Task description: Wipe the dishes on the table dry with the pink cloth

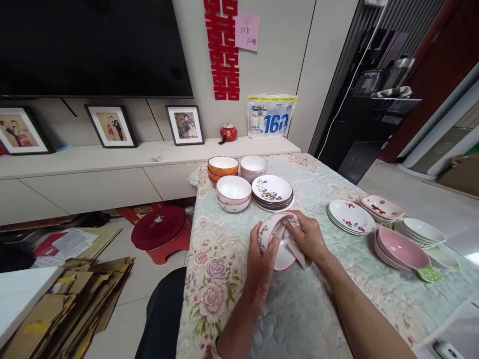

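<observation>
A white bowl with a red rim and small red flowers [264,233] is tilted on its side above the table. My left hand [262,257] grips it from the left, thumb at the rim. A pale pinkish cloth [303,260] is bunched inside the bowl, and my right hand [309,235] presses it there with its fingers closed. Below the tilted bowl is another white, red-rimmed bowl [284,257], partly hidden by my hands and the cloth. Just beyond stand stacked white bowls [234,189] and a stack of brown-patterned plates [272,188].
Orange bowls [223,165] and more white bowls [253,164] stand at the far edge of the flowered tablecloth [217,269]. On the right are flowered plates [351,216], pink bowls [402,247] and small white dishes [422,230]. A red stool [160,229] stands left.
</observation>
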`<state>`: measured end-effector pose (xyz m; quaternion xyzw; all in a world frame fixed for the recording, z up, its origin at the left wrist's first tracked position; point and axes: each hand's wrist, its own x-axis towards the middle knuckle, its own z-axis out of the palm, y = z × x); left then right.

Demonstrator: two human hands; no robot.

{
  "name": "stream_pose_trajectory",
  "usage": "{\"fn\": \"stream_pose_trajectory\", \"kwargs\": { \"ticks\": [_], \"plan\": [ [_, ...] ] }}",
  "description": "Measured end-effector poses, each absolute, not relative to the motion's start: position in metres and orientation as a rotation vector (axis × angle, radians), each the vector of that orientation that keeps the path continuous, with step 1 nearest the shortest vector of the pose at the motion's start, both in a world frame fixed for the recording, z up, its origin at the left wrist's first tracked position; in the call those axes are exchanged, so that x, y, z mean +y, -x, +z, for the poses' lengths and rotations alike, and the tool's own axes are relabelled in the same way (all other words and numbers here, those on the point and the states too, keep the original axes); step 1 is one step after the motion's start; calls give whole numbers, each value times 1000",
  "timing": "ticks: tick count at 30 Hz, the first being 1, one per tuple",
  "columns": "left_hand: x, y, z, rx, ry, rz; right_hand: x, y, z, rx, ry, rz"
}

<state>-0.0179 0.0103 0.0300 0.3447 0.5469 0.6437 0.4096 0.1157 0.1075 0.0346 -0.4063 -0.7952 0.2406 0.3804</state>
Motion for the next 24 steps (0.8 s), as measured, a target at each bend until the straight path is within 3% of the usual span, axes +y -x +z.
{"fn": "stream_pose_trajectory", "kwargs": {
  "ticks": [4, 9, 21, 24],
  "plan": [
    [11, 25, 31, 1411, -975, 1574, 93, -116, 52, -2226, 781, 290],
    [11, 25, 32, 1493, -958, 1665, 88, -108, 53, -2241, 725, 285],
    [11, 27, 13, 1407, -611, 1897, 97, -89, 27, -1767, 1089, 1321],
    [12, 27, 14, 1359, -571, 1897, 98, -88, 22, -1720, 1096, 1407]
  ]
}}
